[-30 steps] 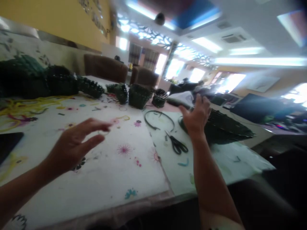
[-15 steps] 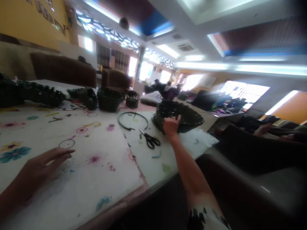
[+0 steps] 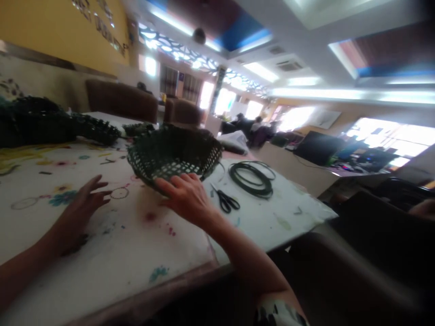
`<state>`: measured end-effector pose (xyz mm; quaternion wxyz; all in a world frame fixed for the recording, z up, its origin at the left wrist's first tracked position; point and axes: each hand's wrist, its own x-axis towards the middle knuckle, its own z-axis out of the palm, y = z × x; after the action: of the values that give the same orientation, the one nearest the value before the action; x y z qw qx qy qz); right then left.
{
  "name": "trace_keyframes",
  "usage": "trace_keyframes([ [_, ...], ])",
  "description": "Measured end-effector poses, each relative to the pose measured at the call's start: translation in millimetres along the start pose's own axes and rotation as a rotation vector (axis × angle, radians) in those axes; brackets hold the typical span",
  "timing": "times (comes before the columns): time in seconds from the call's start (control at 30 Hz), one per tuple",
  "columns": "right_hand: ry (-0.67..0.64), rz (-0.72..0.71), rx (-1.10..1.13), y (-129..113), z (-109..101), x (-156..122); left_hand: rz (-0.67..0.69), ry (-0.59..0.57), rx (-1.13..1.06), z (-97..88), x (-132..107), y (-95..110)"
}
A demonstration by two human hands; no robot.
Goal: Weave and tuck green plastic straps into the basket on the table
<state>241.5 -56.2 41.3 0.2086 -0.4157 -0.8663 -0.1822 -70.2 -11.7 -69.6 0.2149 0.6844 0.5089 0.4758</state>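
A dark green woven basket (image 3: 176,147) with an open lattice wall is tilted over the middle of the table, its mouth partly facing me. My right hand (image 3: 185,195) grips its near edge, fingers closed over the weave; the thumb's hold is partly hidden. Left of the basket, my left hand (image 3: 86,201) hovers low over the tablecloth with fingers apart and nothing in them. Black-handled scissors (image 3: 227,201) lie just right of the basket. Beyond them is a coil of dark green strip (image 3: 251,180).
More dark green woven pieces (image 3: 97,129) stand along the far left, with yellow strips (image 3: 20,156) near them. Small cut scraps are scattered on the flowered tablecloth (image 3: 136,267). A dark chair (image 3: 367,226) stands at the right, and several people sit in the background.
My right hand has brought the basket from the right side to the table's middle, uncovering the strip coil. My left hand's fingers have spread. The camera view has turned slightly left.
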Motion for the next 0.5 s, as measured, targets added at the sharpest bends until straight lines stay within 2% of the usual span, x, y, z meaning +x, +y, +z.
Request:
trace_keyframes([
  [0.07, 0.026, -0.061, 0.169, 5, -5, 7, -0.047, -0.018, -0.184, 2.8, -1, -2],
  [0.1, 0.060, -0.040, 0.236, 15, -7, 9, -0.071, -0.030, -0.225, 3.9, -1, -3],
  [0.17, 0.185, 0.097, 0.278, 49, -9, 11, -0.042, -0.034, -0.171, 5.2, 0, 0],
  [0.2, 0.245, 0.175, 0.273, 69, -7, 11, -0.006, -0.025, -0.122, 5.8, 1, 3],
  [0.27, 0.275, 0.292, 0.268, 107, 3, 8, 0.125, 0.013, -0.015, 7.1, 5, 13],
  [0.33, 0.187, 0.327, 0.332, 131, 20, 7, 0.303, 0.048, 0.096, 9.1, 8, 26],
  [0.4, 0.162, 0.325, 0.410, 131, 38, 9, 0.440, 0.061, 0.170, 11.4, 12, 35],
  [0.43, 0.175, 0.325, 0.429, 122, 44, 12, 0.468, 0.063, 0.185, 12.2, 13, 37],
  [0.5, 0.185, 0.341, 0.409, 85, 47, 18, 0.453, 0.074, 0.170, 11.9, 17, 34],
])
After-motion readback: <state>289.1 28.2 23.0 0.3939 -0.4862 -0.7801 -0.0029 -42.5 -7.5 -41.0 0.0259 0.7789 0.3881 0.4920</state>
